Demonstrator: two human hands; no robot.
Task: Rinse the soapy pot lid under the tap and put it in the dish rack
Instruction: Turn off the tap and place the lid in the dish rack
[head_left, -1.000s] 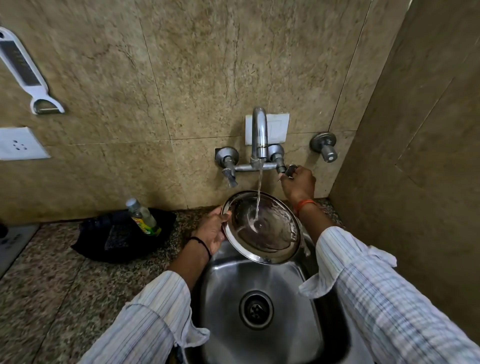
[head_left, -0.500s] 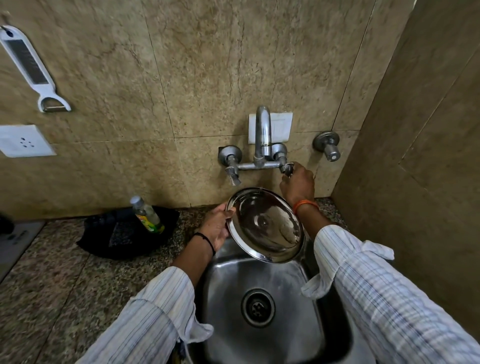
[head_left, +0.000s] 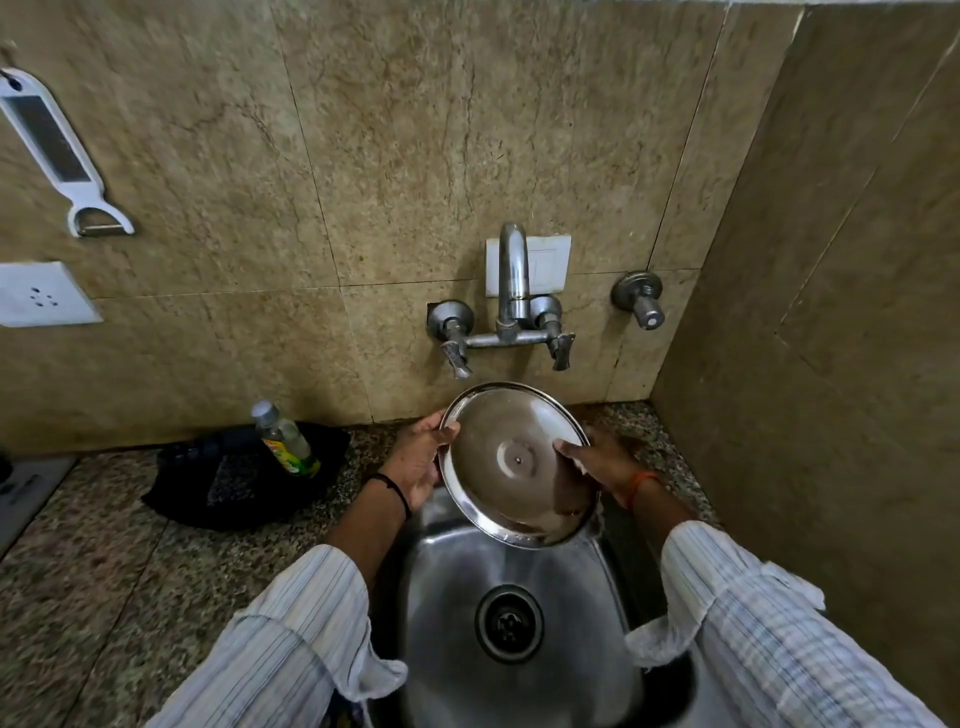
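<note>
— What does the pot lid (head_left: 511, 465) look like from where you stand?

— Round, shiny steel, with a flat rim and a small rivet at the centre of a raised disc. It's tilted, its upper edge toward the wall, and it gleams wet. It's held in the air over the back of the sink (head_left: 452, 587), just below the tap (head_left: 513, 280). No water runs from the spout.

— And the hands?

— Both are on it. The left hand (head_left: 418, 460) is curled over the lid's left rim, thumb on the near face, fingers gone behind. The right hand (head_left: 597, 460) is closed on the right rim, fingertips (head_left: 563, 446) pressed on the face, the rest behind the metal. A dark band circles the left wrist, an orange thread the right.

— Anything else about?

— A clear bottle (head_left: 285, 439) stands on a black cloth (head_left: 228, 478) on the speckled counter (head_left: 104, 571), left of the sink. A white peeler (head_left: 62, 150) hangs on the wall.
</note>
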